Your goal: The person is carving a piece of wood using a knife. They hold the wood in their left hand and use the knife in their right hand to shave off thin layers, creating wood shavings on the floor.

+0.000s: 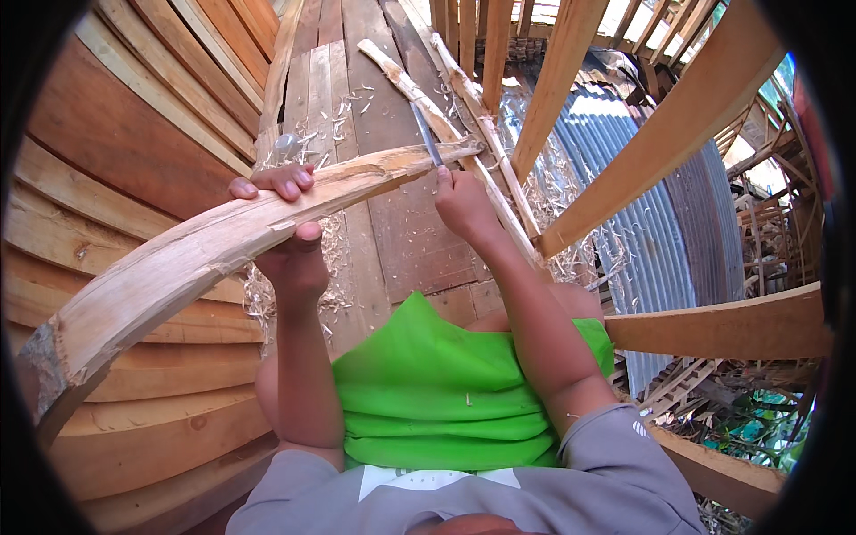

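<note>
A long, pale, partly shaved piece of wood (178,254) lies slantwise before me, its thick end at the lower left and its thin end at the upper right. My left hand (290,214) grips it near the middle, fingers over the far side and thumb on the near side. In my right hand (465,203) is a knife (425,134), its handle hidden by the fingers. The narrow blade points up and away, close to the wood's thin end; whether it touches cannot be told. A bright green cloth (446,383) covers my lap.
Two peeled poles (406,85) lie beyond the wood on the plank floor (392,241), amid curly shavings (334,267). A curved plank wall (116,156) rises at left. Upright timbers (651,152) stand at right, with corrugated metal sheets (615,160) outside them. A clear cup-like object (286,145) sits beyond my left hand.
</note>
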A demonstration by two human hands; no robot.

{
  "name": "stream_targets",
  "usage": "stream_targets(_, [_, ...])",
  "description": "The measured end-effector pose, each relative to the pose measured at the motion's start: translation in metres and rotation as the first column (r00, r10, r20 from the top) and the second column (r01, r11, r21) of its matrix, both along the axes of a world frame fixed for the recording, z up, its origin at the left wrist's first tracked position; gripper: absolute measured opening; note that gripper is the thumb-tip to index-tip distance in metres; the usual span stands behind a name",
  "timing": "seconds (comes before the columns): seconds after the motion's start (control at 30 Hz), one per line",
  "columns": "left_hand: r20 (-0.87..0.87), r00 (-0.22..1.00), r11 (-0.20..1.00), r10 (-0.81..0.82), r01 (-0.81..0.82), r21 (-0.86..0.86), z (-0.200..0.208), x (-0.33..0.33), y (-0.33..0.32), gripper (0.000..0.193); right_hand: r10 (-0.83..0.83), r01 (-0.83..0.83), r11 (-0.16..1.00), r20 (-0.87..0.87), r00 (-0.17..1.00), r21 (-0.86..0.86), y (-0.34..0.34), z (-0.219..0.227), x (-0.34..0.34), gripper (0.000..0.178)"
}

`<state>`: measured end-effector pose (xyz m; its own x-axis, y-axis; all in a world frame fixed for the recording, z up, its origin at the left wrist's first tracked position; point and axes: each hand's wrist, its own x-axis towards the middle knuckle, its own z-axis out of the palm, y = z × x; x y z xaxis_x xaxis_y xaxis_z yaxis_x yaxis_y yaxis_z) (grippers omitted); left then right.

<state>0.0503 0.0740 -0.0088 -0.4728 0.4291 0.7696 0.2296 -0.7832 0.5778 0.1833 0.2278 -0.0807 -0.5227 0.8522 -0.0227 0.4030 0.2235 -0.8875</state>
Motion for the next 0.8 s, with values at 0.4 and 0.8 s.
stream_targets(0.4, [0.015,0.999,0.999,0.034,-0.034,-0.004,-0.004,0.0,-0.003,0.065,-0.065,0.079,0.961,-0.06,0.996,0.263,-0.024,-0.015,-0.01,0.047])
stream_targets(0.8, [0.037,0.999,1.0,-0.002,0.002,0.005,-0.003,0.0,-0.003,0.065,-0.196,0.195,0.979,0.008,0.981,0.066,-0.007,-0.046,-0.016,0.046])
